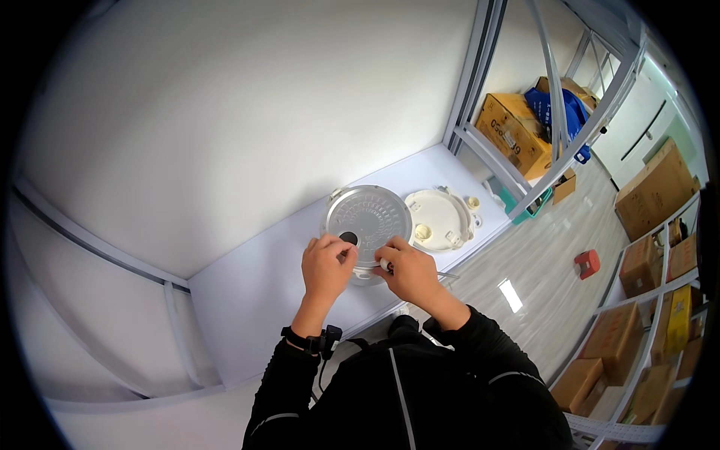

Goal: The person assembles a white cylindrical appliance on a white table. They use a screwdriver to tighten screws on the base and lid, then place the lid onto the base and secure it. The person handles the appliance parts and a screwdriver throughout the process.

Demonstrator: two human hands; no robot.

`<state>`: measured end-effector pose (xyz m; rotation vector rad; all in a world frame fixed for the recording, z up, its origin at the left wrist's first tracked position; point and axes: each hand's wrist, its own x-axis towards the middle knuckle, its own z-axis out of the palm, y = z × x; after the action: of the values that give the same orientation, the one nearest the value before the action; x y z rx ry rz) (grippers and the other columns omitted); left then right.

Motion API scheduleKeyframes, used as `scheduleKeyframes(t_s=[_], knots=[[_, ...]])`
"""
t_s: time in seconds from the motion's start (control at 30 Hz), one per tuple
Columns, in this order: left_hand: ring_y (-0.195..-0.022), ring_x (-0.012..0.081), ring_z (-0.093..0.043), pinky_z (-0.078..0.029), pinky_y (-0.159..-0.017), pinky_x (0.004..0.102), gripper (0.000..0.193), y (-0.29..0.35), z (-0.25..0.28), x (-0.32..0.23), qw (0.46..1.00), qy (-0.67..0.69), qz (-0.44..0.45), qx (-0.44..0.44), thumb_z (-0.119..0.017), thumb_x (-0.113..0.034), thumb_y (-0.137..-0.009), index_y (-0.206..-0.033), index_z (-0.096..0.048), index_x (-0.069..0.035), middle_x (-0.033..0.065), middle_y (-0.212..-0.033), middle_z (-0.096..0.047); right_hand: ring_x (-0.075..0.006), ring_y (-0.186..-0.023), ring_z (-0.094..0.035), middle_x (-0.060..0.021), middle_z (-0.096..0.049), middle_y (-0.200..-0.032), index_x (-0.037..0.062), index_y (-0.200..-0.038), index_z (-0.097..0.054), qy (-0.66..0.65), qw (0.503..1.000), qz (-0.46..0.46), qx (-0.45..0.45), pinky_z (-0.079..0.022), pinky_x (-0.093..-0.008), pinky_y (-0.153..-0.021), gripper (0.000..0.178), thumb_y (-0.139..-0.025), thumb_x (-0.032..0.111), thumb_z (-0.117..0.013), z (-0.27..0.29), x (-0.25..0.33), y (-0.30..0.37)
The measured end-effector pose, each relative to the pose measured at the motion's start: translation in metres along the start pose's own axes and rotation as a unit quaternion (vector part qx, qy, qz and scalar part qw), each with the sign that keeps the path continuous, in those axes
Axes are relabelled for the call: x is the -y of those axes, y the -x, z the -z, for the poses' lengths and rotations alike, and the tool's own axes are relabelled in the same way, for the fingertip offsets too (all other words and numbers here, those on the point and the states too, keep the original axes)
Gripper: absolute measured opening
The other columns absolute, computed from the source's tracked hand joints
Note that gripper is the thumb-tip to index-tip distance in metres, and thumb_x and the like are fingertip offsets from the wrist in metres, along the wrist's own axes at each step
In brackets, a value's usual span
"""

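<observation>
The left hand (pixel 327 264) is bent with thumb and fingertips drawn together beside a dark round spot (pixel 349 238); whether it pinches anything small I cannot tell. The right hand (pixel 415 276) is curled around a slim metal rod (pixel 449 275), one end showing past the hand, with a small white piece (pixel 385 265) at its fingertips. Under both hands lies a round grey disc (pixel 375 214), flat on the white bench (pixel 251 300), toward the bench's right end. Between disc and right end edge, near the front edge, sits a white round plate (pixel 448 214), with one cream cup-shaped part (pixel 423 232) on its left side and another (pixel 473 202) by its right rim
</observation>
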<state>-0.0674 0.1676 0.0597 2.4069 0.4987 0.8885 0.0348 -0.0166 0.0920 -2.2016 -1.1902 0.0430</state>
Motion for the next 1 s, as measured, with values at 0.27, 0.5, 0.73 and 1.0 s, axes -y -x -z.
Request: scheduleKeyframes(t_s=[0.27, 0.5, 0.73, 1.0], knots=[[-0.078, 0.0279, -0.072, -0.051, -0.075, 0.0433, 0.013, 0.02, 0.007, -0.026, 0.998, -0.02, 0.039, 0.047, -0.081, -0.025, -0.094, -0.089, -0.078, -0.013, 0.0031, -0.084, -0.072, -0.021, -0.077, -0.074, 0.0034, -0.075, -0.119, 0.0164, -0.103, -0.08, -0.023, 0.999, 0.03, -0.004, -0.059, -0.0356, -0.07, 0.026, -0.081, 0.014, -0.092, 0.022, -0.033, 0.001], [-0.083, 0.033, -0.073, -0.052, -0.074, 0.0463, 0.011, 0.03, 0.01, -0.042, 0.996, -0.057, 0.039, 0.06, -0.074, -0.023, -0.099, -0.1, -0.072, -0.012, 0.0057, -0.092, -0.077, -0.0225, -0.082, -0.075, 0.004, -0.077, -0.127, 0.0161, -0.108, -0.08, 0.021, 0.993, 0.1, -0.066, -0.06, -0.036, -0.073, 0.029, -0.081, 0.013, -0.09, 0.022, -0.052, -0.014], [-0.086, 0.0337, -0.073, -0.057, -0.081, 0.0449, 0.011, 0.03, 0.006, -0.033, 0.999, 0.005, -0.025, 0.024, -0.079, -0.016, -0.095, -0.104, -0.076, -0.01, 0.0068, -0.099, -0.078, -0.0242, -0.084, -0.076, -0.0009, -0.075, -0.126, 0.0147, -0.112, -0.08, 0.014, 0.996, 0.014, -0.088, -0.061, -0.0377, -0.075, 0.029, -0.084, 0.014, -0.089, 0.015, -0.052, -0.015], [-0.092, 0.0308, -0.074, -0.057, -0.083, 0.044, 0.01, 0.029, -0.001, -0.031, 0.995, 0.041, -0.088, -0.012, -0.08, -0.01, -0.093, -0.103, -0.079, -0.011, 0.0044, -0.102, -0.077, -0.0241, -0.076, -0.074, -0.0026, -0.074, -0.112, 0.0134, -0.112, -0.079, -0.045, 0.995, 0.003, -0.088, -0.06, -0.0393, -0.072, 0.027, -0.086, 0.009, -0.085, 0.015, -0.046, -0.01]])
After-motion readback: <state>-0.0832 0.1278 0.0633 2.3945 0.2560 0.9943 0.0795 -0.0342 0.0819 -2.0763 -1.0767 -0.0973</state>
